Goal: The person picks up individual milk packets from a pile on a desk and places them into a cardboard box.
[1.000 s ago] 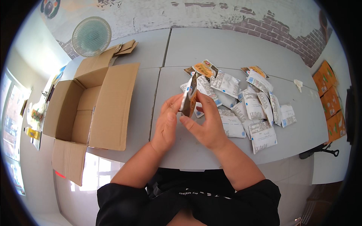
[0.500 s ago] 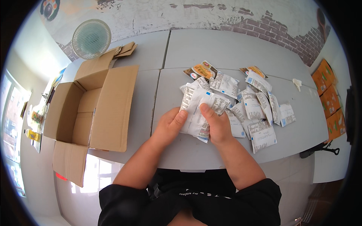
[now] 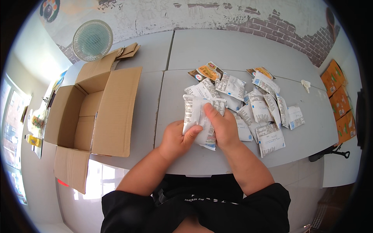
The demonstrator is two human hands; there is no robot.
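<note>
White printed pouch [image 3: 202,117] over the worktop [image 3: 169,103], pinched from both sides by left hand [image 3: 174,138] and right hand [image 3: 227,129], apparently to keep it taut; near similar white pouches [image 3: 260,111], loosely heaped to the right, perhaps for easy reach.

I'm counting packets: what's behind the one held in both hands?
Behind the held packet, another white packet shows above its top edge; that second one's lower part is covered.

A round mesh basket [image 3: 92,40] stands far left, a white scrap [image 3: 306,86] and orange cartons [image 3: 341,101] right.
</note>
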